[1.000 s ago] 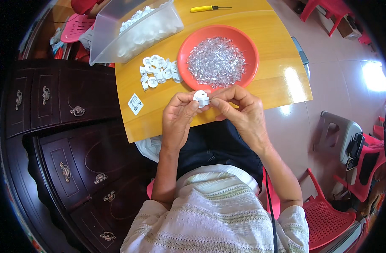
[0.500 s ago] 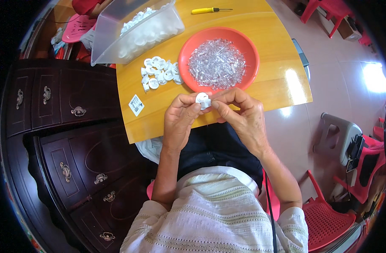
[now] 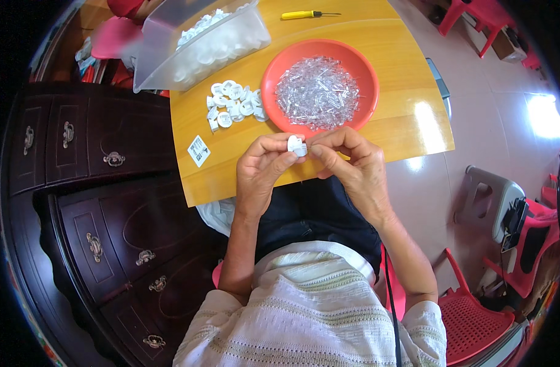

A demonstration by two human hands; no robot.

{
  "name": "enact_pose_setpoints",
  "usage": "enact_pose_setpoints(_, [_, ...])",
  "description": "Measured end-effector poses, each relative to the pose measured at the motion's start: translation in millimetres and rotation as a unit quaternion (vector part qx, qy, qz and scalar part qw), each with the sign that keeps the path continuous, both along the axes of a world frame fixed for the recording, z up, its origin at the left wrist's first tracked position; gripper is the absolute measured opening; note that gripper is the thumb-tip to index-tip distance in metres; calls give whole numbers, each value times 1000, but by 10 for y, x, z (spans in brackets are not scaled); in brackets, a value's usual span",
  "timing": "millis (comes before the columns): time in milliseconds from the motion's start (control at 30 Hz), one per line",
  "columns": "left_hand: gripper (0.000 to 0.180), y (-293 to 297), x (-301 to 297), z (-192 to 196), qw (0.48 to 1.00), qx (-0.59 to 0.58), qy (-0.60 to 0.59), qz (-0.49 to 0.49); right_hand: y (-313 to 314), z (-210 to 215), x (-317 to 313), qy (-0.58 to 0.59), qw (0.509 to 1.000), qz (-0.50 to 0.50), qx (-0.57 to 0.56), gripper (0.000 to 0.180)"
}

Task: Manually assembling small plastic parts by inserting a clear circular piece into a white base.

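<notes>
My left hand and my right hand meet over the near edge of the yellow wooden table, both pinching one small white plastic part between the fingertips. Just beyond them stands a red round bowl filled with several clear plastic pieces. A small heap of white round parts lies left of the bowl. Further back, a clear plastic bin holds more white parts.
A yellow-handled screwdriver lies at the table's far edge. A small printed label rests near the left front corner. A dark wooden chest of drawers stands to my left. Red plastic chairs and a grey stool are on the right.
Both hands stay together at the table's near edge, working the white part with small finger movements. Nothing else has moved.
</notes>
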State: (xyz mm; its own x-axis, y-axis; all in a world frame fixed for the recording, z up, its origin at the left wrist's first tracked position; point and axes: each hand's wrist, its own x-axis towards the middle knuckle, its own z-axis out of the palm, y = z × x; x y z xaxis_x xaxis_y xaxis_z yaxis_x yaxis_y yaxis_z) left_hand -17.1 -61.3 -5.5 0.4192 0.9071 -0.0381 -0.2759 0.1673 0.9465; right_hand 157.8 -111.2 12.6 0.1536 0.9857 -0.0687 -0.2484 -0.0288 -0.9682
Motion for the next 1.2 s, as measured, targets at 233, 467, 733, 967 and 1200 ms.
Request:
enact_pose_setpoints(233, [22, -11, 80, 59, 999, 39, 14, 23, 17, -15, 4, 14, 999, 18, -29, 11])
enact_pose_setpoints(467, [32, -37, 44, 73, 997, 53, 47, 17, 28, -89, 34, 72, 994, 44, -70, 11])
enact_pose_setpoints(733, [30, -39, 36, 93, 992, 105, 73, 17, 55, -85, 84, 113, 984, 65, -125, 16])
enact_pose_setpoints(967, [32, -70, 13, -20, 994, 87, 58, 15, 60, -148, 53, 79, 987, 65, -126, 13])
enact_pose_setpoints(1200, [29, -34, -39, -100, 997, 60, 56, -5, 83, -131, -4, 55, 987, 72, -129, 9])
